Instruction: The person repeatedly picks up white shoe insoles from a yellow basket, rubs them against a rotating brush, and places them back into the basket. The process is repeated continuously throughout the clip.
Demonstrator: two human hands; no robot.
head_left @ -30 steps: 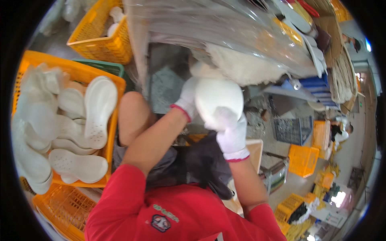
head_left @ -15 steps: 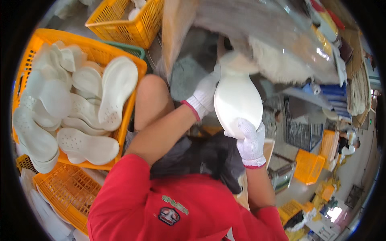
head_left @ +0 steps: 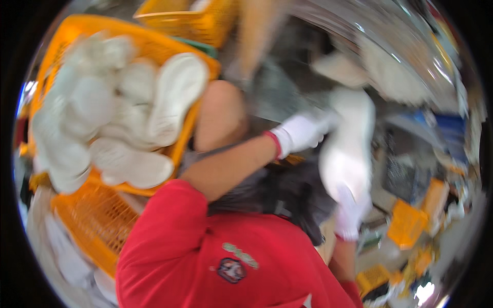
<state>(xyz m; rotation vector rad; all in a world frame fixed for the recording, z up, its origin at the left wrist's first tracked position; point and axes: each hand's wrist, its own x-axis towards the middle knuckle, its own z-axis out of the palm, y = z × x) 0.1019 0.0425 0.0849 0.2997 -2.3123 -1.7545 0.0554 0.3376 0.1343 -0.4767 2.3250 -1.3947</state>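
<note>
A white shoe sole (head_left: 349, 138) is held up over my lap, blurred by motion. My right hand (head_left: 352, 211), in a white knit glove with a red cuff, grips its lower end with the thumb over the face. My left hand (head_left: 304, 132), gloved the same way, is beside the sole's left edge. Its fingers are smeared, and whether they touch the sole I cannot tell. To the left, an orange plastic crate (head_left: 209, 65) holds a heap of white soles (head_left: 177, 97), some dotted with small holes.
A second orange crate (head_left: 97, 220) sits below the heaped one, and another orange crate (head_left: 190, 23) stands at the top. Clear plastic sheeting (head_left: 411, 51) covers pale material at the upper right. Orange bins (head_left: 406, 223) stand on the floor at far right.
The sole has swung to the right and down in the view with my right hand. My left hand has shifted right and now lies lower along the sole. The whole view has also shifted.
</note>
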